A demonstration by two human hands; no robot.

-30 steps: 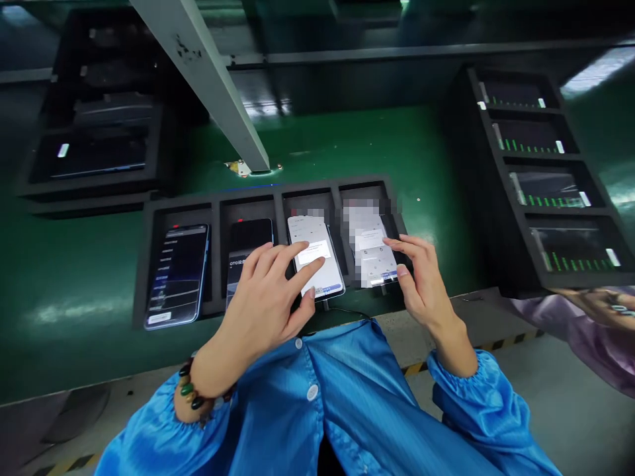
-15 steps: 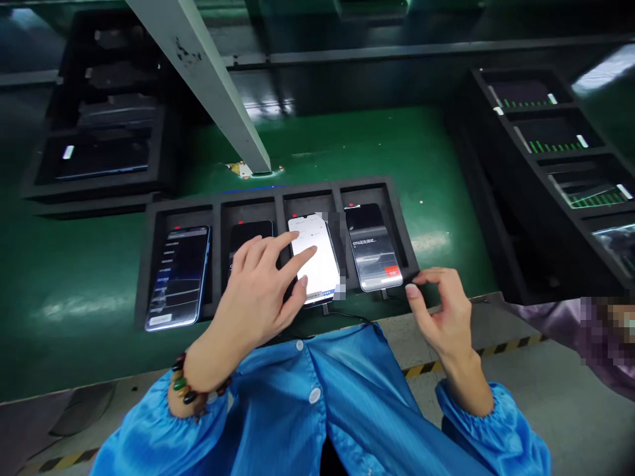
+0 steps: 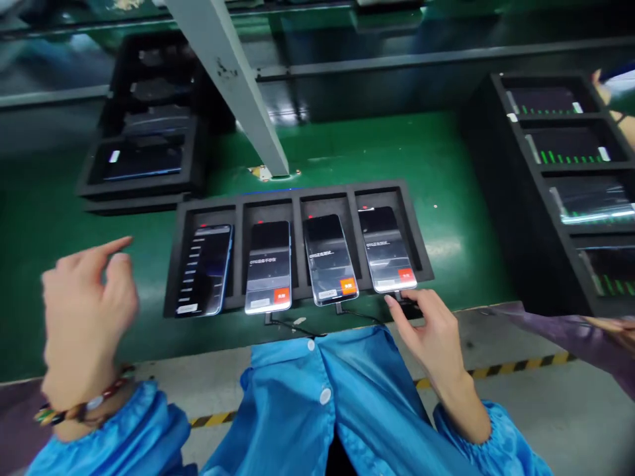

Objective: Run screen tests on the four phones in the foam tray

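Note:
A black foam tray (image 3: 424, 264) holds several phones side by side. My right hand (image 3: 431, 334) is at the lower end of the rightmost phone (image 3: 389, 251), thumb and forefinger closed around the cable plug (image 3: 398, 297) there. That phone and the one left of it (image 3: 331, 261) show dark screens with a small block at the lower right. Another phone (image 3: 268, 264) has a similar screen and a plug below it. The leftmost phone (image 3: 206, 271) displays a list. Left of the tray, my left hand (image 3: 92, 304) hovers over the green table, slightly blurred, forefinger outstretched, holding nothing.
Stacked black trays with phones (image 3: 143, 158) stand at the back left. A taller stack of trays (image 3: 533, 165) rises at the right, where another person's hand (image 3: 602, 89) shows. A grey post (image 3: 238, 86) meets the green table (image 3: 327, 152) behind the tray. A purple sleeve (image 3: 555, 337) reaches in.
My left hand has left the third phone and swung left, off the tray. My right hand has moved in to the rightmost phone's plug. The third phone's white screen has turned dark.

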